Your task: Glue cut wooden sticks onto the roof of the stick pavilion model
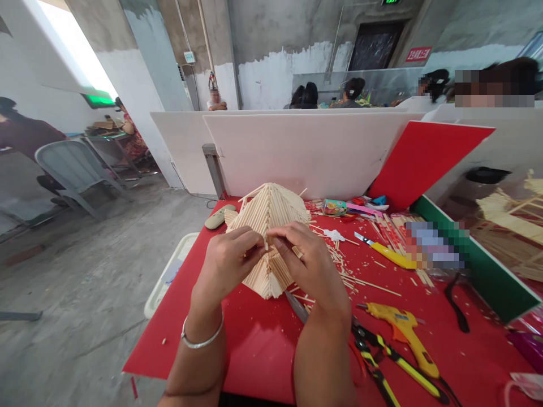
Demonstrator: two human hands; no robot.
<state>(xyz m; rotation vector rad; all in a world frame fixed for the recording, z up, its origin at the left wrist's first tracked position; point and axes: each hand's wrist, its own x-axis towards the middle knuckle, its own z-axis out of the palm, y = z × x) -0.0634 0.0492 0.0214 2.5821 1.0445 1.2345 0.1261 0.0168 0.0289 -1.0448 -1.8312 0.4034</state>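
A model built of pale wooden sticks sits on the red table, its sticks fanning down from a central ridge like a roof. Both hands meet over its middle. My left hand, with a bracelet at the wrist, is closed in a pinch at the ridge. From the other side, my right hand bends its thumb and fingers together at the same spot. A short pale stick end shows between the fingertips; which hand grips it I cannot tell. The hands hide part of the model's centre.
Right of the model lie loose sticks, a yellow utility knife, a yellow glue gun and black-and-yellow pliers. A grey-green oval object rests at the left edge. White panels stand behind; people sit beyond.
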